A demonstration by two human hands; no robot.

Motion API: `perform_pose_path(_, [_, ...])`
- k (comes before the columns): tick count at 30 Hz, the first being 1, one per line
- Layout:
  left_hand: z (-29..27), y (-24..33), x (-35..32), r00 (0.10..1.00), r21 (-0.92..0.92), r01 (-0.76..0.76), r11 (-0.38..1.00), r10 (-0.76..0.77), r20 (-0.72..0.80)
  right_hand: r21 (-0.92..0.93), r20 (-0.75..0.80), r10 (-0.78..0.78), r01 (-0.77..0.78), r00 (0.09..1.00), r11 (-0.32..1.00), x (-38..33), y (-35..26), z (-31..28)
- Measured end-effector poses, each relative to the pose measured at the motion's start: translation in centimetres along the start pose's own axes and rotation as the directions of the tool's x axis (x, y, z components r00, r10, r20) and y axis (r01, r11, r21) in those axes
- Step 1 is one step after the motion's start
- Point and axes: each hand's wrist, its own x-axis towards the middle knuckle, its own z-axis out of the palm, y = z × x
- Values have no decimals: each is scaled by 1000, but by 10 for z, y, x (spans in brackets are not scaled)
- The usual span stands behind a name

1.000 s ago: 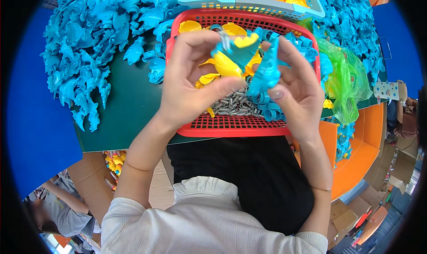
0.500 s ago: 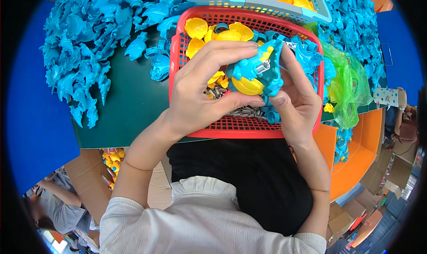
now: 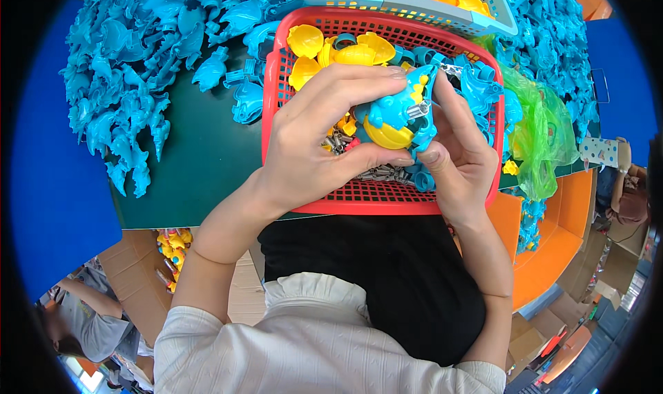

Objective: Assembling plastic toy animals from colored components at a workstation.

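Between both hands, above the red basket (image 3: 387, 206), is a blue and yellow plastic toy body (image 3: 392, 112) with a small silvery metal piece (image 3: 418, 109) sticking out of it. My left hand (image 3: 314, 128) grips it from the left, fingers along its top and thumb beneath. My right hand (image 3: 464, 145) pinches its right edge, thumb low and fingers behind. Inside the basket lie yellow shells (image 3: 304, 42), blue parts (image 3: 476, 83) and small metal pieces (image 3: 387, 174). My hands hide part of the basket's contents.
Heaps of blue plastic parts (image 3: 131, 55) cover the table at left and right. Behind the red basket stands a light blue basket (image 3: 414, 11) of yellow parts. A green plastic bag (image 3: 542, 131) lies at right, above an orange box (image 3: 552, 256). Another person (image 3: 97, 311) is at lower left.
The toy has turned slightly between my fingers, so its dark hollow shows less and the metal piece sits a little farther right. Both hands keep their hold.
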Motion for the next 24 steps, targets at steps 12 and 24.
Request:
perform_pose_path(12, [0,-1,1,999,-64,46,997,-45,29,-39,18,17,-17,1000,999,0,-2,-4])
perform_pose_path(24, [-1,0,0,996,-93,88,992,-86,25,-131,29,-20,23,999,991,0,-5,-3])
